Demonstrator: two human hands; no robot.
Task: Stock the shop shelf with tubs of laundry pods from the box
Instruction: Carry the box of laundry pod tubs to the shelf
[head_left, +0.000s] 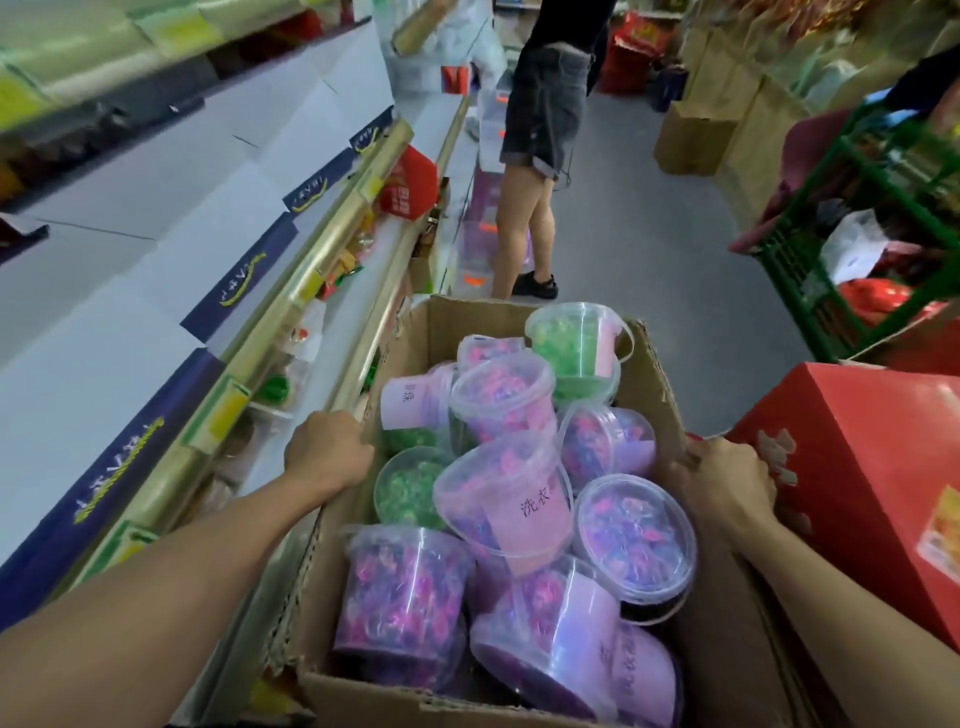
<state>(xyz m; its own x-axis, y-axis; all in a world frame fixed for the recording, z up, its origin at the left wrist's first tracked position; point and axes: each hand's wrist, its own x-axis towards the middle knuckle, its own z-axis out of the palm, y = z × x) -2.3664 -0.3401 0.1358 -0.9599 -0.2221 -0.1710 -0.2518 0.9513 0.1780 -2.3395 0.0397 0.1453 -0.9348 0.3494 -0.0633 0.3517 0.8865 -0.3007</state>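
Note:
An open cardboard box (660, 395) fills the lower middle of the head view. It holds several clear tubs of laundry pods, most with purple and pink pods (506, 499), a few with green pods (574, 340), lying jumbled and tilted. My left hand (327, 452) grips the box's left wall near its top edge. My right hand (727, 486) grips the right wall. The shop shelf (311, 270) with gold rails runs along the left, close beside the box.
A person in dark shorts (545, 104) stands in the aisle ahead, by the shelf. A red carton (872, 467) presses against the box's right side. A green crate rack (852, 218) and brown boxes (696, 135) line the right side. Grey floor lies between.

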